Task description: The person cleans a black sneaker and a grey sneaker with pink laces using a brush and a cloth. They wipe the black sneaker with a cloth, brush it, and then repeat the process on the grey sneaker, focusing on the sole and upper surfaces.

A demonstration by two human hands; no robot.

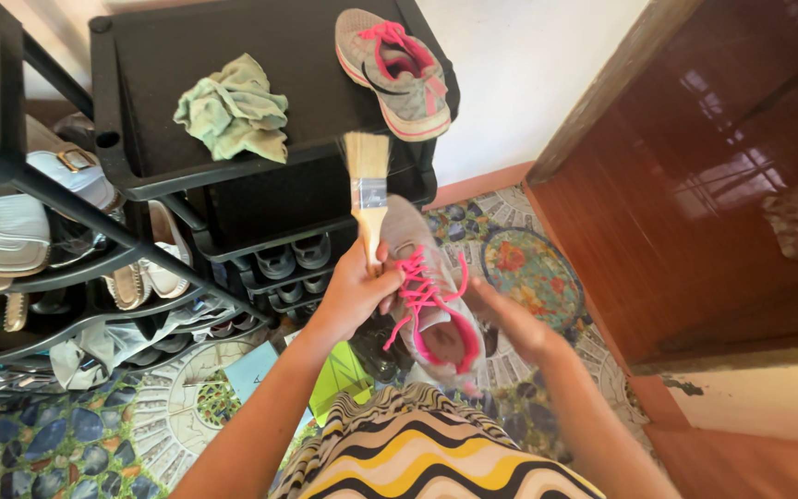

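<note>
Sneaker [427, 296], grey with pink laces and pink lining, held in mid-air above the patterned floor [528, 268], toe pointing away from the person and opening toward them. Left hand [355, 294] grips its left side, fingers curled and pressed together, and in the same grip pinches the wooden handle of a paintbrush [368, 199], whose pale bristles point upward. Right hand [510, 319] lies against the sneaker's right side, fingers extended; whether they close on it cannot be told. Beyond, a black shoe rack [168, 102] carries a crumpled green cloth [233, 106] and the matching sneaker [394, 69].
</note>
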